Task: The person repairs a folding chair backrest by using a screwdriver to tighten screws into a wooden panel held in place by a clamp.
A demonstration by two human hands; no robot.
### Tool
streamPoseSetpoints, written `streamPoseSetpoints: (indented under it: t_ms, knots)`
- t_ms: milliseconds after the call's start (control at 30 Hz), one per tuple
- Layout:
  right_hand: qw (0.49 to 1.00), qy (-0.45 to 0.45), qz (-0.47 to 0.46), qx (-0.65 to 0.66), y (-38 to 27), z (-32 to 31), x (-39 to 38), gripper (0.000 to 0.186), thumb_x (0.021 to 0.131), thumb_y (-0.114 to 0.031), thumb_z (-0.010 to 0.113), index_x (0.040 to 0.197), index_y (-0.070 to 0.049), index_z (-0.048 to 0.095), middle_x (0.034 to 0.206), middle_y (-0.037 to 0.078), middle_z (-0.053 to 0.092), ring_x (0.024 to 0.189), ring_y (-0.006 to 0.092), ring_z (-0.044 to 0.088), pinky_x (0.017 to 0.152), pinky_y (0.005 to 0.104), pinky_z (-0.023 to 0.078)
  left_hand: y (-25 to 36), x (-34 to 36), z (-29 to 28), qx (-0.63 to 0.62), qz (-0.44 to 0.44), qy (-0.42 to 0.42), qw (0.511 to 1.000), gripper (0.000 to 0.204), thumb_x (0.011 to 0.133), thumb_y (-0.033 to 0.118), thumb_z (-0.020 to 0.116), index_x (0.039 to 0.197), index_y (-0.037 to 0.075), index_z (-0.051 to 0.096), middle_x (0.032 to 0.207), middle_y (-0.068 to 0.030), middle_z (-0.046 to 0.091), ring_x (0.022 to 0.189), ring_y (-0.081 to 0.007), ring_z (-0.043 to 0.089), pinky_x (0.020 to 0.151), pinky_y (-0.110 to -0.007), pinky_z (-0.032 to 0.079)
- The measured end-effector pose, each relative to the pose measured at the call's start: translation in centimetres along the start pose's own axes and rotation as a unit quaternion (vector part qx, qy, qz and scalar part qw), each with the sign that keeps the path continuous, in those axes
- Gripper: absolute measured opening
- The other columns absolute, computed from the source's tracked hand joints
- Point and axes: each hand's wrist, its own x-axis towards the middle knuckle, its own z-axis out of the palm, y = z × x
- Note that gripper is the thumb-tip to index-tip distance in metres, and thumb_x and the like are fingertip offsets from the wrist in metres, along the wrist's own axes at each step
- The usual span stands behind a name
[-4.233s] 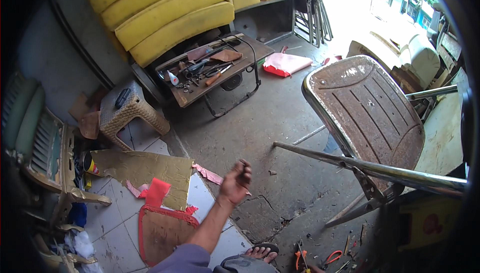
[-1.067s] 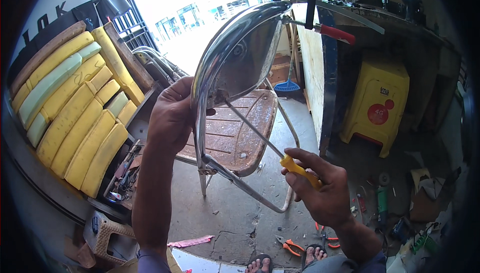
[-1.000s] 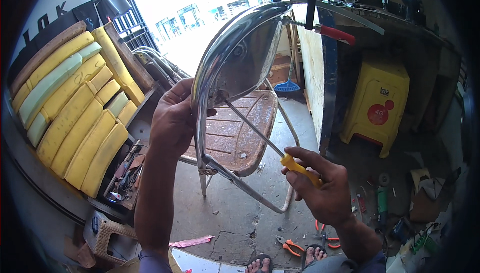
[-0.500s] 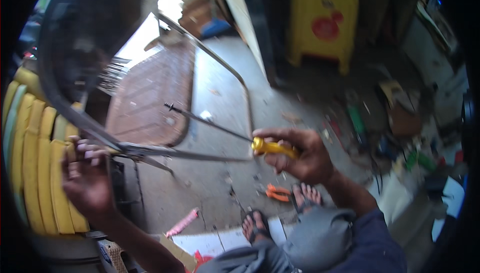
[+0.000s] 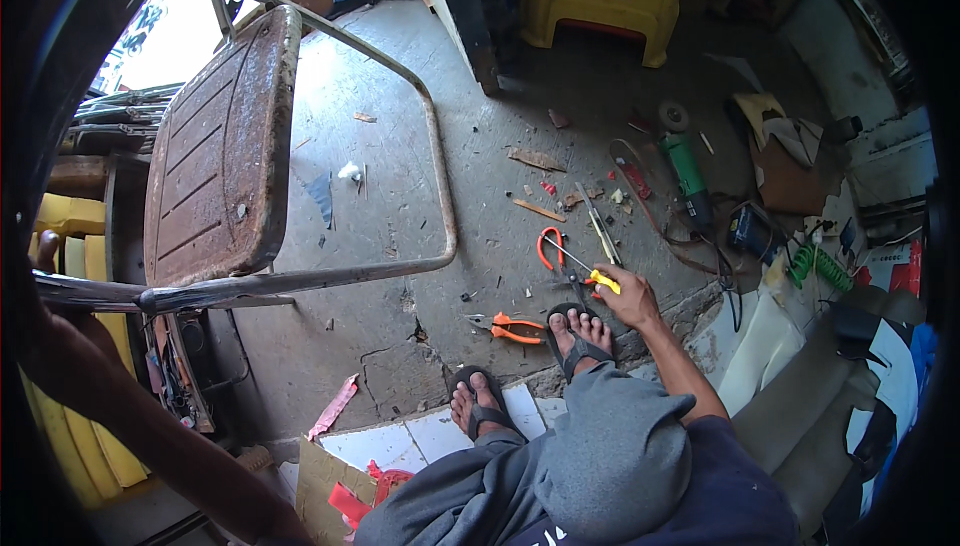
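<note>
So, our right hand [image 5: 632, 298] pinches the yellow screwdriver [image 5: 605, 282] by its handle, right of centre; our left hand [image 5: 64, 346] is at the chair tube [image 5: 300, 282], left edge, can't tell how tight. Best we angle the tip clear of the red-handled tool [image 5: 542, 252] and our right foot [image 5: 582, 336], tube steadied meanwhile.

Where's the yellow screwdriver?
In the head view, the yellow screwdriver is right of centre, in the right hand, pictured just above the right foot.
</note>
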Motion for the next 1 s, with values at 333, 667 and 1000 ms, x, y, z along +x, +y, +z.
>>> streamPoseSetpoints:
  t_ms: [333,667,1000]
  knots:
    - [0.882,-0.315,-0.219,-0.275,-9.9,11.6,-1.1,0.076,0.078,-0.04,0.078,0.137,-0.012,0.041,0.125,0.018,0.053,0.115,0.0445,0.056,0.085,0.0558,0.05,7.2,2.7,-1.6,-0.524,-0.303,0.087,0.792,0.02,0.094,0.017,0.066,0.086,0.004,0.055,0.082,-0.0013,0.043,0.07,-0.0108,0.038,0.059,-0.029,0.032]
    - [0.862,-0.389,-0.29,0.145,-29.3,-1.0,6.4,0.039,0.074,-0.01,0.062,0.111,0.0,0.052,0.091,0.019,0.057,0.091,0.04,0.061,0.082,0.0469,0.049,7.5,3.2,-2.8,-0.461,-0.286,0.091,0.835,0.017,0.088,0.004,0.064,0.08,0.004,0.049,0.076,-0.003,0.037,0.065,-0.0139,0.034,0.057,-0.032,0.028]
    - [0.741,-0.22,-0.51,0.376,-47.6,-1.2,10.7,0.062,0.073,0.004,0.053,0.135,0.001,0.053,0.154,0.022,0.035,0.15,0.0359,0.023,0.122,0.0451,0.025,7.0,2.7,-2.4,-0.463,-0.276,0.088,0.838,0.019,0.09,0.008,0.065,0.085,0.004,0.047,0.079,-0.0016,0.04,0.066,-0.0108,0.038,0.057,-0.029,0.03]
